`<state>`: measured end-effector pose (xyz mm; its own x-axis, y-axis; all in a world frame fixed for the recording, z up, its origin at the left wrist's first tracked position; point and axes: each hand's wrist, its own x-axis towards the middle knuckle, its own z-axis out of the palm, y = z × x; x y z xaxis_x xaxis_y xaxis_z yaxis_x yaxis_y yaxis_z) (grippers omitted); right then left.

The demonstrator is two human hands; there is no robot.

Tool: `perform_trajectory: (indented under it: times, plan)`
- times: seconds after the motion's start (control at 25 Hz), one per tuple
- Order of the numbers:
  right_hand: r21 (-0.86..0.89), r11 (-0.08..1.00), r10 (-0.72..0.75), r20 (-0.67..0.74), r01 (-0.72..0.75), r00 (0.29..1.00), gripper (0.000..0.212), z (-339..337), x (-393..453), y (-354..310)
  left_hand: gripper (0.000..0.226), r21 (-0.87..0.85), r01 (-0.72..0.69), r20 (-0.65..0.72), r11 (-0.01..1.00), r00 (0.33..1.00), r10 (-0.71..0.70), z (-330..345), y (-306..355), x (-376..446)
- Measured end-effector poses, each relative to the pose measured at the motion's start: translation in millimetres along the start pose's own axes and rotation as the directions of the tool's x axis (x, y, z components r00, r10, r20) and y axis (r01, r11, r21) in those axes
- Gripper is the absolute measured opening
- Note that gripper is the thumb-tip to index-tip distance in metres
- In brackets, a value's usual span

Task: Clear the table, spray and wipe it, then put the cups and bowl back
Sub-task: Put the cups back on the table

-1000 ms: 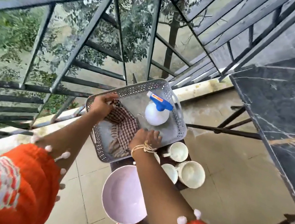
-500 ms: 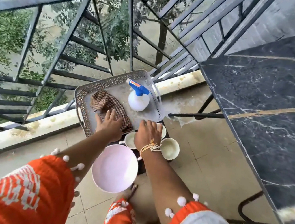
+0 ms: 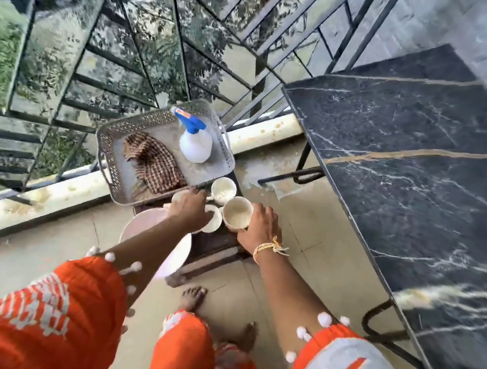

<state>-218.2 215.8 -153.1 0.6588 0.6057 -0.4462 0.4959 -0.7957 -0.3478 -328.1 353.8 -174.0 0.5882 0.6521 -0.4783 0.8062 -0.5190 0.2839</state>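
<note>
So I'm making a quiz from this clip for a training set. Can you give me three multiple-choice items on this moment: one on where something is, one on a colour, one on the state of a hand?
1. Where is the checked cloth?
A. in the tray beside the spray bottle
B. on the black marble table
C. on the floor

2. What colour is the spray bottle's nozzle?
A. red
B. blue
C. green

3. What is the right hand doing?
A. hanging idle
B. pressing the cloth
C. gripping a cup

Answers:
1. A: the cloth lies in the grey tray, left of the bottle.
2. B: the nozzle on the white bottle is blue.
3. C: the right hand's fingers wrap around the side of a cream cup; the left hand reaches over the other cups next to it.
</note>
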Motion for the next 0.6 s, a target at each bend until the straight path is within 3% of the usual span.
perform_trajectory:
  times: [0.2,0.4,0.6]
  plan:
    - [0.155,0.984,0.073,0.107,-0.089,0.992,0.089,18,-4,20,0.064,-0.034,0.016,0.035,0.999,0.999,-0.015,24,-2,-15]
    - [0.122,0.993,-0.021,0.083,0.011,0.996,0.107,33,17,12,0.055,0.000,-0.131,-0.072,0.991,0.989,0.130,33,0,19]
    - [0.149,0.987,-0.056,0.009,0.054,0.998,0.098,48,36,9,0.037,0.093,-0.113,0.146,0.989,0.984,0.099,46,-2,71]
